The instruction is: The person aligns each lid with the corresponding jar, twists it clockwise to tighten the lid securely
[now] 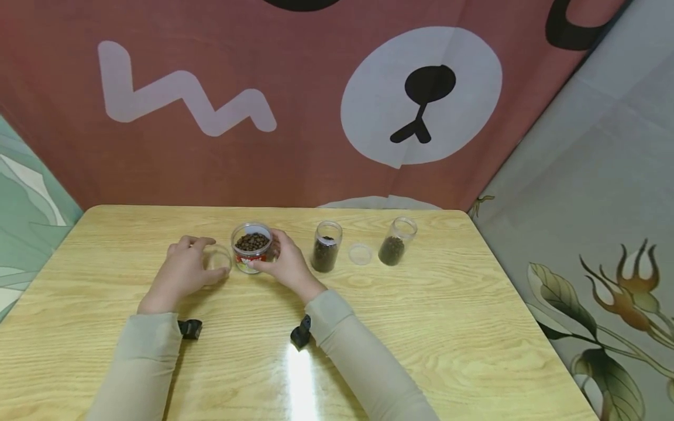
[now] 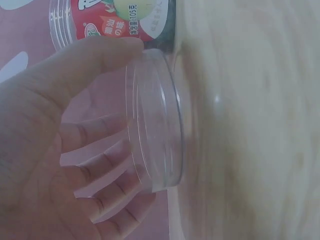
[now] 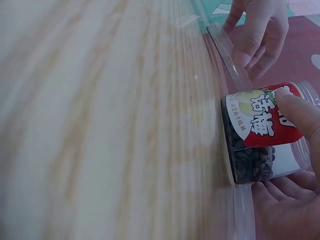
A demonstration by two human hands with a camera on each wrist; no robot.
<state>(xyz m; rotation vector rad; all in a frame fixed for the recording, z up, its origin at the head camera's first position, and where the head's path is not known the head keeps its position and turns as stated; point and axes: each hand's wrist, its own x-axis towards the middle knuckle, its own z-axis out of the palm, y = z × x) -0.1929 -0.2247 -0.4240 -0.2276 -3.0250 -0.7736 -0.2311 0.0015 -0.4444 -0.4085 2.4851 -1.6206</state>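
Toward the back of the wooden table, a clear jar (image 1: 251, 255) with a red fruit label stands uncapped, partly filled with small dark brown pieces. My right hand (image 1: 289, 263) grips it from the right, thumb on the label and fingers around the far side. Just left of the jar is a round clear lid (image 2: 155, 120). My left hand (image 1: 181, 269) holds this lid by its edge, the thumb at the near rim and the fingers curved along the far side. In the right wrist view the lid (image 3: 227, 55) is low over the tabletop, close beside the jar.
Right of my right hand stands a narrower clear jar (image 1: 325, 254) with dark contents. Beyond it lie a clear round lid (image 1: 360, 254) and another jar (image 1: 392, 250) with dark contents. A printed reddish cloth (image 1: 305, 169) hangs behind the table's back edge.
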